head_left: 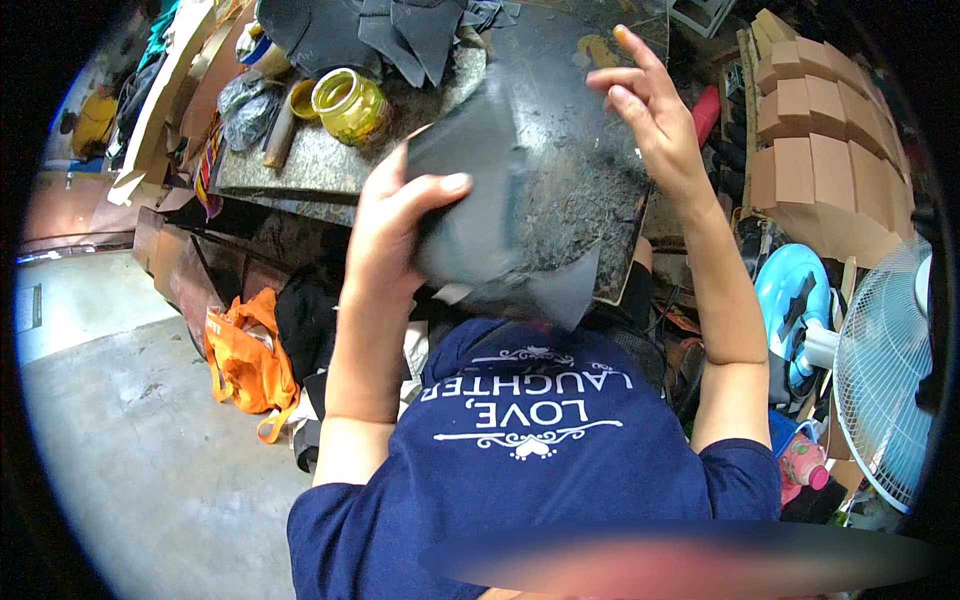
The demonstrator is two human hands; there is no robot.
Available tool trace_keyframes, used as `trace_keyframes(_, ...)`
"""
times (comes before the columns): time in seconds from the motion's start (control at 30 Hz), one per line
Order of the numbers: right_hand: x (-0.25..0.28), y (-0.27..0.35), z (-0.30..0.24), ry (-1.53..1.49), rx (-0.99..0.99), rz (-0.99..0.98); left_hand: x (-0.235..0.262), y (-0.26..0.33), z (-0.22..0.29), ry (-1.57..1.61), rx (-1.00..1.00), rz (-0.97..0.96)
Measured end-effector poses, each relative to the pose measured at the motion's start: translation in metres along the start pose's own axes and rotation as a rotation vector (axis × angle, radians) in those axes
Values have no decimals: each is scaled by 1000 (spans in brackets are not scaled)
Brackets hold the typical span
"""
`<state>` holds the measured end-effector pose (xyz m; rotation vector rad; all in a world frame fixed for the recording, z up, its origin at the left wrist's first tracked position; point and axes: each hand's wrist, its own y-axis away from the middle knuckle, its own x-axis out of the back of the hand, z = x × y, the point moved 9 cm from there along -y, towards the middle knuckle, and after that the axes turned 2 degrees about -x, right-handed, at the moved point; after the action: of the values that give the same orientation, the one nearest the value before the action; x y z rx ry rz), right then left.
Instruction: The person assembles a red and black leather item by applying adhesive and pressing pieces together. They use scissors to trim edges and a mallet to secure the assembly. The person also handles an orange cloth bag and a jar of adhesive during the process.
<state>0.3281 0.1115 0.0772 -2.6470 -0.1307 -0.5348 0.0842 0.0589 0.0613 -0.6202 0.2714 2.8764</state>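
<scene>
My left hand (405, 215) grips a thin, dark grey sheet piece (468, 225) by its left edge, thumb on top and fingers hidden beneath. The piece is held up over the near edge of the worktable (580, 195), blurred at its upper part. Raised to the right of it, my right hand (655, 115) has its fingers apart and nothing in them; a fingertip is stained yellow-orange. Left of the sheet piece stands an open glass jar (352, 108) with yellowish smears. Another grey piece (565, 292) hangs at the table's front edge, near my shirt.
Dark cut pieces (405, 35) lie at the back of the table. A plastic bag (248, 110) and a tool handle (279, 138) are at its left. Stacked brown cardboard pieces (825, 130) and a fan (885, 370) stand right; an orange bag (250, 350) lies at left.
</scene>
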Motion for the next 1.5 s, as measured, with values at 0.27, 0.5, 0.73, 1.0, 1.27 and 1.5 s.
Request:
trace_keyframes(0.27,-89,-37,86,565,132,-238,29,18,18,15,-100,126)
trace_keyframes(0.5,86,-75,159,1010,-471,329,64,15,12,49,-36,177)
trace_keyframes(0.73,-68,-122,149,571,-192,-123,32,1,-2,-14,-4,106)
trace_keyframes(1.0,146,-58,227,634,-601,525,37,-9,-9,-65,-7,132)
trace_keyframes(1.27,-60,22,59,420,155,-466,6,-32,-30,-60,45,4)
trace_keyframes(1.5,-6,-2,24,63,-36,-92,-1,-28,-36,-10,92,-18)
